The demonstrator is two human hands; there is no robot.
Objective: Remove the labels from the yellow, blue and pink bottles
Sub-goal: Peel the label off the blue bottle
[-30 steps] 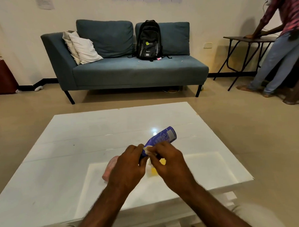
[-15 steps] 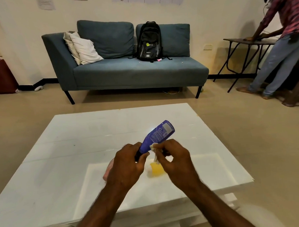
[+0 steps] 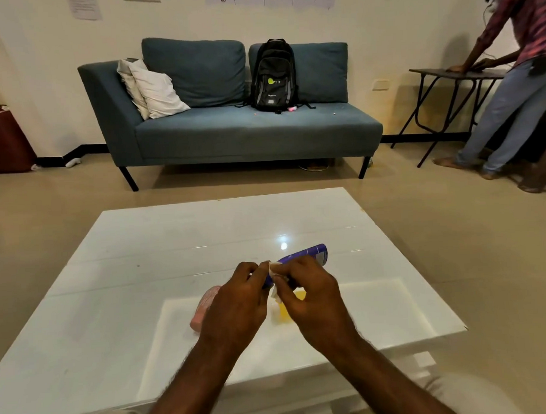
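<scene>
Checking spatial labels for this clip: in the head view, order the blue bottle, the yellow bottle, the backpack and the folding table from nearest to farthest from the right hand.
1. blue bottle: held, touching the right hand.
2. yellow bottle: on the white table, just below the hand, partly hidden.
3. backpack: on the sofa, far ahead.
4. folding table: far right by the wall; too close to the backpack to rank firmly.

The bottle in the hands is blue-violet with a pale printed patch, and its peeled label is white. Under it on the glossy white table lie a pink bottle and a yellow one. Behind the table — a teal sofa with white pillows and a black backpack.
</scene>
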